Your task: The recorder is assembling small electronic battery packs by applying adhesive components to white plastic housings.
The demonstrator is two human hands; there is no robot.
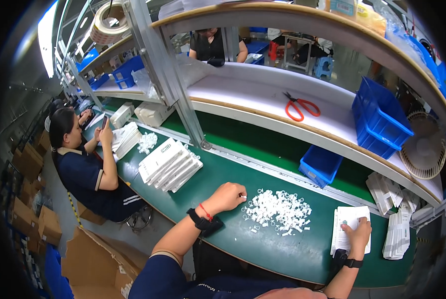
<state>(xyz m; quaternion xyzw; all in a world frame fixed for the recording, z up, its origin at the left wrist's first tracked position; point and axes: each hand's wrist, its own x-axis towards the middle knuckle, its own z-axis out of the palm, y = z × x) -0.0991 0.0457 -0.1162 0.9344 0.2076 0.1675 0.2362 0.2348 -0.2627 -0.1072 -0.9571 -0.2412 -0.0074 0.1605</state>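
Observation:
My left hand [227, 197] is closed in a pinch on a small white plastic piece [243, 196], just left of a loose heap of white ring-ended plastic pieces [277, 209]. A stack of white printed cards [341, 241] lies on the green table to the right of the heap. Across the right side of that stack rests my right hand [358, 232], thumb and fingers apart, touching the top card. More white cards, in a banded bundle [397, 236], lie to the right of this hand.
Several stacked white packs [168, 164] stand at left on the green table [233, 234]. Above the table's back, a shelf [233, 92] holds red-handled scissors [302, 108], a blue bin [380, 119] and a fan [422, 144]. A blue tray [321, 164] sits below. A co-worker [83, 154] sits left.

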